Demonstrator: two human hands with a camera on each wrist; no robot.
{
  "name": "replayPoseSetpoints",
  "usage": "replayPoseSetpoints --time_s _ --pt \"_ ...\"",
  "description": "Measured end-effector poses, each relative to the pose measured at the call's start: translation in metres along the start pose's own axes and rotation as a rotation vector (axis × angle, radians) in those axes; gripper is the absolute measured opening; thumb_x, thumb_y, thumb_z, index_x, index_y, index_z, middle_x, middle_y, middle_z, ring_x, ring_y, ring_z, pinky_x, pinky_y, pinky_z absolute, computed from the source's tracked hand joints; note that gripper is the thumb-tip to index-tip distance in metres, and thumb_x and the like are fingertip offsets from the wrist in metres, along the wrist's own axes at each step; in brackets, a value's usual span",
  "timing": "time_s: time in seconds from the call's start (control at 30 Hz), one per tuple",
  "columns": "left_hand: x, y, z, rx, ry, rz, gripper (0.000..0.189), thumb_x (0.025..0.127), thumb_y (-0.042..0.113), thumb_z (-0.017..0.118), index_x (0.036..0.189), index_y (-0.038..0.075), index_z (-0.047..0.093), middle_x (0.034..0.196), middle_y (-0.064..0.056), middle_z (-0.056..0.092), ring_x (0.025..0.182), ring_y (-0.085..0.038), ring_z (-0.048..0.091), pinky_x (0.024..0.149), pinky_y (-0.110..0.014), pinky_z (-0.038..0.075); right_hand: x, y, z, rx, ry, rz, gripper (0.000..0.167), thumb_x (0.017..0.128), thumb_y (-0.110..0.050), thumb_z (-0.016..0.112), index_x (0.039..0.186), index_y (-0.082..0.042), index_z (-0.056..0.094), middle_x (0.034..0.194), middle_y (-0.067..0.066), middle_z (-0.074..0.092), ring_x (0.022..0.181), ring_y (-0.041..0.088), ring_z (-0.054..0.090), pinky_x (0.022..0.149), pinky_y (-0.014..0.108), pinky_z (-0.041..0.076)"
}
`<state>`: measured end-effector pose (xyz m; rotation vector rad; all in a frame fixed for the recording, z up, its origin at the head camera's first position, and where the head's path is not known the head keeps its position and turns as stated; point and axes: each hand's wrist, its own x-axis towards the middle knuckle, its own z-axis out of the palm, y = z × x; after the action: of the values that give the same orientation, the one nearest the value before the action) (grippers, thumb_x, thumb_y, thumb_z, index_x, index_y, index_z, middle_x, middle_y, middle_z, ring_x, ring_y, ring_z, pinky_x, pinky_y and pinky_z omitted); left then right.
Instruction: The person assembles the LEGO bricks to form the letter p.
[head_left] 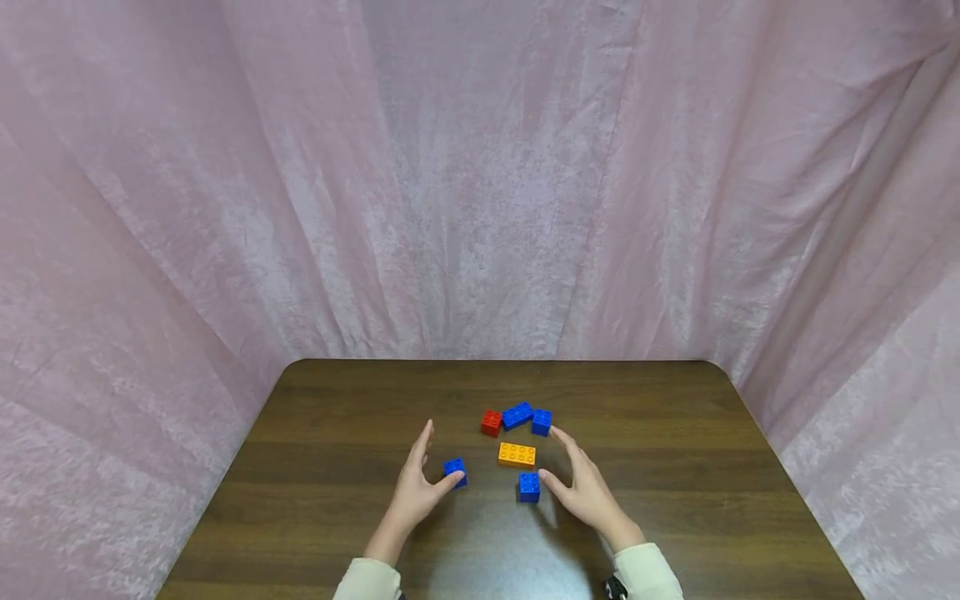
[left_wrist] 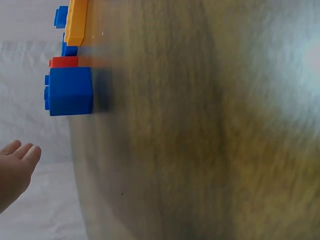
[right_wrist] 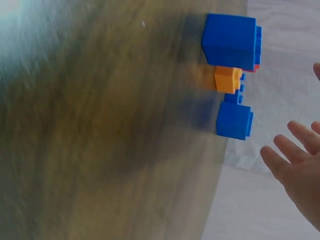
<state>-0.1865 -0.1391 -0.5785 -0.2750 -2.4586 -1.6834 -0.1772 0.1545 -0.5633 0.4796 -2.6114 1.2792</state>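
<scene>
My left hand (head_left: 417,487) is spread with straight fingers, its thumb in front of a square blue brick (head_left: 453,468); whether they touch I cannot tell. In the left wrist view that blue brick (left_wrist: 71,91) stands apart from the fingertips (left_wrist: 33,155). My right hand (head_left: 588,493) is spread too, its thumb beside another square blue brick (head_left: 528,487) and its fingers near a third blue brick (head_left: 542,422). Neither hand grips anything. Between the hands lies a long orange brick (head_left: 517,454). Behind it are a red brick (head_left: 491,422) and a long blue brick (head_left: 517,415).
The bricks lie on a dark brown wooden table (head_left: 337,417) with rounded far corners. Pink curtains (head_left: 487,183) hang behind the table and at both sides. Light glares off the table's near middle.
</scene>
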Motion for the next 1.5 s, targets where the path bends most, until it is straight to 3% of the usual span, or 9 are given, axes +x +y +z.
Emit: replayPoseSetpoints --time_s 0.1,0.23,0.57,0.73,0.93,1.0,1.13,1.3,1.5 --pt "-0.001 -0.004 0.002 -0.076 0.006 -0.001 0.094 0.077 0.013 0.082 0.151 0.004 0.024 0.147 -0.028 0.035 0.132 -0.048 0.034 0.107 -0.060 0.031 -0.002 0.001 0.005 0.067 -0.003 -0.011 0.066 0.086 -0.014 0.073 0.143 -0.004 0.039 0.141 0.016 0.049 0.127 0.039 0.046 0.100 0.060 0.040" --pt "-0.002 -0.008 0.004 -0.127 0.001 -0.037 0.089 0.078 0.009 0.080 0.149 0.002 0.026 0.143 -0.031 0.037 0.131 -0.048 0.035 0.107 -0.060 0.031 -0.005 0.001 0.010 0.199 -0.012 -0.022 0.062 0.086 -0.006 0.071 0.141 -0.001 0.041 0.137 0.021 0.051 0.125 0.040 0.048 0.097 0.060 0.042" --pt "-0.003 -0.014 0.007 -0.140 -0.043 -0.083 0.080 0.081 0.005 0.077 0.145 -0.004 0.031 0.139 -0.034 0.040 0.127 -0.051 0.038 0.103 -0.062 0.034 -0.004 0.011 0.024 0.462 -0.071 0.033 0.060 0.084 0.010 0.065 0.138 0.009 0.039 0.133 0.035 0.046 0.120 0.053 0.044 0.095 0.067 0.039" --pt "-0.003 -0.017 0.010 -0.164 -0.033 -0.093 0.074 0.080 0.001 0.076 0.141 -0.008 0.035 0.135 -0.035 0.044 0.124 -0.052 0.042 0.102 -0.062 0.036 -0.005 0.011 0.024 0.498 -0.139 0.072 0.059 0.088 0.003 0.065 0.140 0.007 0.038 0.135 0.032 0.047 0.122 0.050 0.045 0.098 0.063 0.041" --pt "-0.003 -0.020 0.012 -0.166 -0.020 -0.092 0.062 0.081 -0.003 0.074 0.134 -0.012 0.043 0.128 -0.035 0.051 0.119 -0.049 0.048 0.101 -0.059 0.039 -0.007 0.012 0.024 0.531 -0.154 0.082 0.053 0.088 0.001 0.066 0.135 0.010 0.042 0.133 0.033 0.047 0.121 0.050 0.046 0.097 0.060 0.043" --pt "-0.004 -0.010 0.010 -0.179 -0.024 -0.090 0.056 0.082 -0.006 0.071 0.130 -0.014 0.045 0.126 -0.037 0.051 0.118 -0.051 0.048 0.100 -0.060 0.039 -0.007 0.014 0.025 0.539 -0.156 0.086 0.051 0.088 0.003 0.065 0.133 0.012 0.043 0.132 0.034 0.048 0.120 0.051 0.047 0.096 0.060 0.043" --pt "-0.005 -0.007 0.011 -0.177 -0.025 -0.083 0.049 0.082 -0.012 0.067 0.126 -0.017 0.047 0.122 -0.040 0.052 0.115 -0.052 0.050 0.099 -0.059 0.040 -0.007 0.015 0.028 0.538 -0.172 0.114 0.048 0.087 0.003 0.066 0.130 0.011 0.046 0.132 0.033 0.049 0.120 0.049 0.048 0.098 0.057 0.043" --pt "-0.004 -0.022 0.014 -0.156 -0.018 -0.096 0.046 0.082 -0.009 0.070 0.123 -0.016 0.051 0.120 -0.035 0.056 0.113 -0.049 0.053 0.098 -0.055 0.043 -0.008 0.018 0.030 0.531 -0.174 0.147 0.046 0.086 0.002 0.067 0.128 0.009 0.051 0.131 0.031 0.051 0.119 0.047 0.049 0.099 0.052 0.044" --pt "-0.005 -0.023 0.015 -0.151 -0.018 -0.107 0.041 0.083 -0.010 0.067 0.120 -0.017 0.052 0.121 -0.035 0.055 0.112 -0.048 0.054 0.096 -0.052 0.046 -0.009 0.019 0.033 0.528 -0.179 0.141 0.043 0.086 0.002 0.067 0.126 0.009 0.053 0.127 0.031 0.053 0.116 0.046 0.051 0.097 0.048 0.047"
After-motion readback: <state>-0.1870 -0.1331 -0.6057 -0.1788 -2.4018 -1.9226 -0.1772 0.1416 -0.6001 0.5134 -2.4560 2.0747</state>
